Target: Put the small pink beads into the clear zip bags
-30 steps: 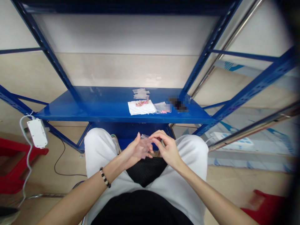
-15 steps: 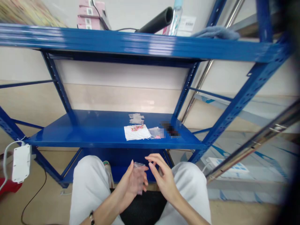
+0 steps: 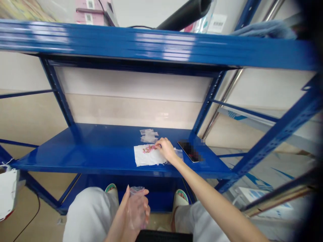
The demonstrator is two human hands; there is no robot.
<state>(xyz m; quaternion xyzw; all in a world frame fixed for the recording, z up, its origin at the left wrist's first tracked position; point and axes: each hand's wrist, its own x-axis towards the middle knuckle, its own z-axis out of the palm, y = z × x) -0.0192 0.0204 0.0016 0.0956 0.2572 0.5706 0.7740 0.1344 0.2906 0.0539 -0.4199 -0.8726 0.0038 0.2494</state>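
Note:
In my left hand [image 3: 145, 205], low in front of my lap, is a small clear plastic bag [image 3: 136, 206], held upright between thumb and fingers. My right hand [image 3: 165, 148] reaches forward onto the shelf, its fingertips pinched together at the right end of a little pile of pink beads [image 3: 148, 149]. Whatever sits between those fingertips is too small to make out. The pile lies on a white cloth [image 3: 143, 160]. Just behind the cloth are several clear plastic bags [image 3: 148, 135]. Partly covered by my right wrist, another clear bag [image 3: 179, 154] lies to the cloth's right.
A dark phone [image 3: 189, 151] lies right of the cloth on the blue shelf [image 3: 101, 151]. An upper shelf beam [image 3: 113, 43] crosses above, carrying a black tube [image 3: 184, 15] and pink boxes [image 3: 88, 15]. A white power strip [image 3: 8, 193] hangs at the left.
My right hand has moved from beside the left hand forward to the beads on the cloth. My left hand still holds the bag, now slightly lower and further left in view.

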